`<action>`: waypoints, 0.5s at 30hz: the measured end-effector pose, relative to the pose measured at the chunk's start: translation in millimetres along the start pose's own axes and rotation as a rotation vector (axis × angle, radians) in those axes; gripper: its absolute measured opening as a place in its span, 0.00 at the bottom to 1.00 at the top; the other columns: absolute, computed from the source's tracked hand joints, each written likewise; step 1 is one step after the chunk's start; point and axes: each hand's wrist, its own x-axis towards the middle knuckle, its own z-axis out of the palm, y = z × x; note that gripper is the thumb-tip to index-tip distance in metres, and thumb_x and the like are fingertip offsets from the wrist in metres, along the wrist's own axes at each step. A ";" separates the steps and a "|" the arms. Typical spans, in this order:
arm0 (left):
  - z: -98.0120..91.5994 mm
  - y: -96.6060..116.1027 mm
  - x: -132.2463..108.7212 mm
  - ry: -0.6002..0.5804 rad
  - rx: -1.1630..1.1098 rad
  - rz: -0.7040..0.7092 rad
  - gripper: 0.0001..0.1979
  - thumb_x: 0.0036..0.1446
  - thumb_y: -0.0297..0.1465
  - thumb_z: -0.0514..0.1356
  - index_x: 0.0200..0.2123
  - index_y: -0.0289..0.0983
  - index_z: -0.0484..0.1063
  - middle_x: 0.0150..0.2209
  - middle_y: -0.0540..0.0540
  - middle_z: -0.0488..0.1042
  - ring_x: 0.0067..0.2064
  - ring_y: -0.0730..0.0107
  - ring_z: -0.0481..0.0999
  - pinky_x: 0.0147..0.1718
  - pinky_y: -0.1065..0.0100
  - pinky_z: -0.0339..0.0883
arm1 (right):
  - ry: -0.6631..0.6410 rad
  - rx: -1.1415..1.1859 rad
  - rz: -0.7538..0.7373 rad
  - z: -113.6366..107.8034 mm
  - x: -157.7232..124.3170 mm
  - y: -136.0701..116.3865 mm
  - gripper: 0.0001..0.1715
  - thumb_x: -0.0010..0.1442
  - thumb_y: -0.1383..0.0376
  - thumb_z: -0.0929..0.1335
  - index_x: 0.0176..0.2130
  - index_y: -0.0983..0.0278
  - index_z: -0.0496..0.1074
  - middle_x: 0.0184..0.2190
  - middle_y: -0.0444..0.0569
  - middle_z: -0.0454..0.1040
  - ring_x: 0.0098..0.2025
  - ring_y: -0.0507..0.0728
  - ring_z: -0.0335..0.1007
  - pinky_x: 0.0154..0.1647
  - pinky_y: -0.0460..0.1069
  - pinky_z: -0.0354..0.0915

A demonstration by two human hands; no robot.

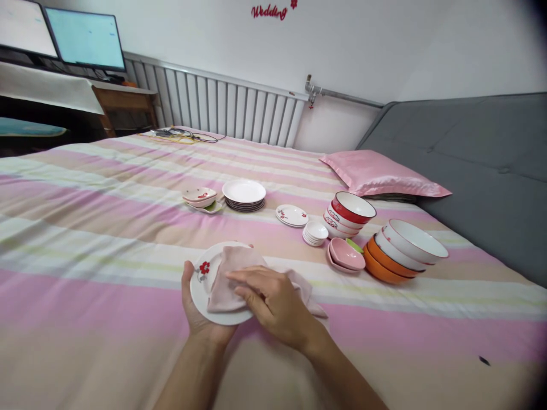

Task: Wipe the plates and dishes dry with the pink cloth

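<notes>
**Flower plate (200,293) in left hand (209,332), pink cloth (241,257) on it under right hand (280,302)**

Left hand: grasping the flower plate, palm below, thumb up along the left rim. Plate is tilted toward the camera, held over the near part of the striped bedsheet (128,250), red flower print showing at its left.

Right hand: fingers bent, on top of the cloth. Can't tell if it's pinching the fabric or only pressing it. Cloth covers the right part of the plate; its loose end trails out right, past the hand.

Beyond the hands, on the sheet, left to right:
- patterned dishes (199,195), stacked
- white plates (244,191), stacked, dark sides below the top one
- flower-print plates (291,214), stacked
- white saucers (315,230), stacked, just beside the red-topped bowl stack (354,206)
- pink dishes (348,254), nested, in front of that stack
- orange-and-white bowl stack (395,259), far right

Pink pillow (380,172) behind the bowls, by the grey headboard (465,148).
</notes>
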 end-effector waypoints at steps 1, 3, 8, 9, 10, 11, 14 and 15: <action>0.0 -1.1 -0.2 -0.032 0.004 -0.020 0.26 0.54 0.49 0.50 0.37 0.32 0.75 0.30 0.38 0.79 0.31 0.60 0.79 0.32 0.64 0.72 | 0.034 -0.039 -0.007 0.1 0.1 1.0 0.18 0.63 0.65 0.63 0.52 0.61 0.70 0.49 0.46 0.74 0.54 0.52 0.66 0.58 0.50 0.59; -1.2 -2.8 0.2 -0.088 0.013 -0.052 0.27 0.54 0.48 0.51 0.40 0.31 0.74 0.32 0.37 0.79 0.34 0.59 0.79 0.33 0.65 0.72 | 0.013 -0.143 -0.023 2.3 0.0 4.0 0.21 0.61 0.64 0.65 0.54 0.62 0.68 0.53 0.47 0.71 0.58 0.54 0.62 0.61 0.52 0.56; -14.1 6.2 4.2 -0.143 0.031 -0.010 0.24 0.56 0.46 0.51 0.40 0.32 0.75 0.36 0.37 0.79 0.39 0.57 0.79 0.45 0.60 0.68 | -0.244 -0.272 -0.054 10.0 -2.1 5.6 0.29 0.66 0.60 0.59 0.63 0.66 0.53 0.65 0.52 0.50 0.67 0.57 0.41 0.66 0.57 0.45; -18.0 9.8 5.4 -0.125 0.053 0.000 0.23 0.56 0.46 0.51 0.39 0.33 0.75 0.34 0.39 0.80 0.38 0.57 0.79 0.46 0.60 0.67 | -0.288 -0.266 -0.080 11.2 -3.0 3.7 0.29 0.67 0.60 0.57 0.64 0.66 0.51 0.66 0.51 0.47 0.68 0.56 0.38 0.67 0.56 0.43; -22.0 13.0 6.7 -0.095 0.079 0.018 0.22 0.56 0.45 0.52 0.37 0.35 0.76 0.32 0.41 0.80 0.36 0.58 0.79 0.46 0.60 0.67 | -0.323 -0.256 -0.102 12.4 -3.9 1.2 0.29 0.67 0.60 0.56 0.64 0.66 0.49 0.66 0.51 0.46 0.68 0.56 0.37 0.67 0.55 0.42; -26.1 15.3 8.3 -0.054 0.107 0.048 0.20 0.56 0.45 0.53 0.35 0.36 0.77 0.30 0.43 0.80 0.34 0.59 0.79 0.45 0.60 0.68 | -0.349 -0.245 -0.116 13.5 -4.8 -1.6 0.30 0.67 0.60 0.56 0.65 0.66 0.48 0.66 0.50 0.45 0.68 0.55 0.35 0.68 0.55 0.40; -38.7 12.1 13.7 0.087 0.165 0.230 0.16 0.57 0.42 0.53 0.35 0.41 0.77 0.29 0.48 0.80 0.35 0.63 0.79 0.43 0.64 0.69 | -0.386 -0.220 -0.119 16.3 -7.1 -9.4 0.31 0.68 0.60 0.54 0.66 0.66 0.45 0.67 0.49 0.43 0.68 0.55 0.32 0.68 0.55 0.37; -42.8 7.5 15.3 0.125 0.177 0.301 0.16 0.58 0.42 0.52 0.38 0.44 0.77 0.32 0.50 0.80 0.39 0.65 0.79 0.44 0.66 0.68 | -0.391 -0.212 -0.117 17.1 -7.5 -11.1 0.31 0.68 0.59 0.54 0.66 0.66 0.44 0.67 0.49 0.41 0.68 0.55 0.31 0.68 0.55 0.37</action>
